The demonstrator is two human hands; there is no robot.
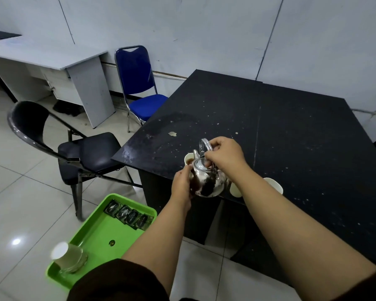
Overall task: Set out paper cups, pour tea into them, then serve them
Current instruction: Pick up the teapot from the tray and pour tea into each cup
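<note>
While the right hand (223, 156) is gripping the looped handle of the steel teapot (207, 181) from above, fingers curled round it, the left hand (182, 181) is pressing against the teapot's left side, fingers wrapped onto the body. The teapot is hanging just over the near left corner of the black tabletop (291, 127), tilted with its spout toward a paper cup (188, 161) standing just beyond it on the tabletop. That cup is showing brown tea inside. Two more paper cups are sitting to the right of the teapot at the near edge of the tabletop: one (235, 189) is touching or nearly touching the teapot, and the other (275, 185) is partly hidden behind the right forearm. Whether these two are holding tea cannot be told.

Below and left of the teapot, a green tray (100, 233) is lying over the tiled floor (20, 192); what is supporting it cannot be seen. A stack of paper cups (67, 256) in clear wrapping is lying on its side at the tray's near end, and a row of dark sachets (128, 216) is lying at its far end. A black folding chair (74, 148) is standing left of the teapot, and a blue chair (139, 83) is standing beyond it.
</note>
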